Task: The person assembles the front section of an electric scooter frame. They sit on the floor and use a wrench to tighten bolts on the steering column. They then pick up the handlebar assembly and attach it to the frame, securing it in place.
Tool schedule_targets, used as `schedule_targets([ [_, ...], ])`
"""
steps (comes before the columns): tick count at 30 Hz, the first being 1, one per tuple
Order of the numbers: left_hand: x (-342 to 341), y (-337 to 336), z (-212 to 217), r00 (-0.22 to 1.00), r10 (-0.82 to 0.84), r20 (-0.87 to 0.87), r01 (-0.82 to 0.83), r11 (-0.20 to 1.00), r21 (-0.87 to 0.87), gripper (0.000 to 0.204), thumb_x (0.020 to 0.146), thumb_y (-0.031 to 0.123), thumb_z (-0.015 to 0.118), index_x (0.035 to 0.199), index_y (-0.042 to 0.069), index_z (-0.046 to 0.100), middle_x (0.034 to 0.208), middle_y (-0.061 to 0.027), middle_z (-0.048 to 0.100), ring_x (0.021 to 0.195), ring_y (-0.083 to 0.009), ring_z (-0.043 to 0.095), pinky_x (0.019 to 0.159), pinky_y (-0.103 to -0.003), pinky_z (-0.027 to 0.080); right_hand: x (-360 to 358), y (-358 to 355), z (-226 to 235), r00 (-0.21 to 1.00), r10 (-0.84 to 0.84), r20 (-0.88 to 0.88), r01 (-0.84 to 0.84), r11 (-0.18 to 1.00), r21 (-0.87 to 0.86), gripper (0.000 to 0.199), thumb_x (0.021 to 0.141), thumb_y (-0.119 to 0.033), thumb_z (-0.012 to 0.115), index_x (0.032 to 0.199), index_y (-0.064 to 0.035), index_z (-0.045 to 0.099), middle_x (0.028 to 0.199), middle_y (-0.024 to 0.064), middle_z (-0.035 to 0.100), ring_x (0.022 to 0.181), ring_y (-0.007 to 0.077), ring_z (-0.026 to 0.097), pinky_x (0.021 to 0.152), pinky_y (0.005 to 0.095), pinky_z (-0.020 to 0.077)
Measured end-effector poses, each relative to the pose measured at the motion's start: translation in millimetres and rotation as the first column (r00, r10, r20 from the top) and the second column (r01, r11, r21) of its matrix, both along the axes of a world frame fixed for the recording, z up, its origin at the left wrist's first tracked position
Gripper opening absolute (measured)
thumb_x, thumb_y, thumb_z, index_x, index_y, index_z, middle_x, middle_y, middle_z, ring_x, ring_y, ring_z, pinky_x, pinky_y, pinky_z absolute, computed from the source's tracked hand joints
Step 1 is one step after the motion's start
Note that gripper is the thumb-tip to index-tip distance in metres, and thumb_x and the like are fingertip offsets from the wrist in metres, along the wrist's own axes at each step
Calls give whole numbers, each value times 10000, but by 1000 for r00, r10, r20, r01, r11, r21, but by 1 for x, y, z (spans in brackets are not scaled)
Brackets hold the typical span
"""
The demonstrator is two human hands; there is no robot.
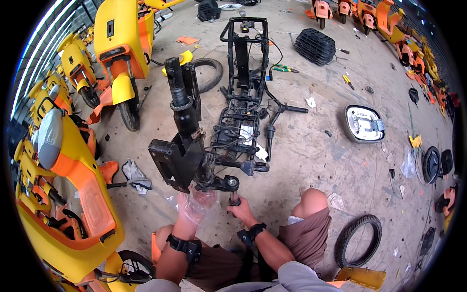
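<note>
Black tubular metal frame (pixel 195 146) rests on grey floor (pixel 301 160), right hand (pixel 243 212) gripping a short metal rod (pixel 235 198) that may slip if pushed askew, while left hand (pixel 193 208), under clear plastic (pixel 210 202), I cannot read.

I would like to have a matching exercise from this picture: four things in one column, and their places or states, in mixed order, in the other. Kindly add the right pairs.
Things
1. The person's bare left hand
2. The person's bare right hand
3. Black slatted plastic crate
4. Rounded, dark-rimmed shell

Places or states
A. Right of the black tubular metal frame
B. White face upward
C. Touching crumpled clear plastic film
D. Gripping an upright metal shaft

Right pairs: 1-C, 2-D, 3-A, 4-B
</note>
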State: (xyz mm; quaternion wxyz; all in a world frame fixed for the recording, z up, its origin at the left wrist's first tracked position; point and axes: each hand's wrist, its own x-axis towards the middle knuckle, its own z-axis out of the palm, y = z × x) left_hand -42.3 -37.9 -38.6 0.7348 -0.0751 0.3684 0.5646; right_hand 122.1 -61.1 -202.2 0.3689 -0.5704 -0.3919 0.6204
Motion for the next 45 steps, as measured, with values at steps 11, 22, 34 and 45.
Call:
schedule_targets([
  [11,-2,-5,15,998,60,-7,-59,996,71,346,836,332,594,957,10,551,1082,-195,593,1013,-427,556,971,-515,415,6,8,6,998,42,43,-40,999,-35,231,650,-69,684,846,-23,571,677,40,590,576,135,560,530,289,451],
  [22,-1,-2,29,998,35,-61,-27,991,128,269,907,279,507,980,26,561,919,-104,583,907,-294,575,941,-552,436,11,13,15,990,84,110,-102,979,174,198,642,-30,651,807,-30,541,694,37,575,656,153,560,618,305,457],
  [34,-17,-13,67,985,-45,-167,62,994,92,265,921,184,478,1095,-14,504,1037,-169,568,1035,-355,555,980,-505,427,33,25,2,955,273,-112,-262,959,105,390,641,-67,681,1016,-42,576,832,54,595,804,200,578,741,314,465],
  [45,-32,-73,101,917,132,-376,10,936,352,328,947,385,451,1054,75,450,1338,-267,422,1227,-410,431,1031,-496,345,30,13,19,979,201,-25,-201,980,1,471,683,-151,761,1096,-30,569,855,64,622,747,153,577,692,303,484],
])
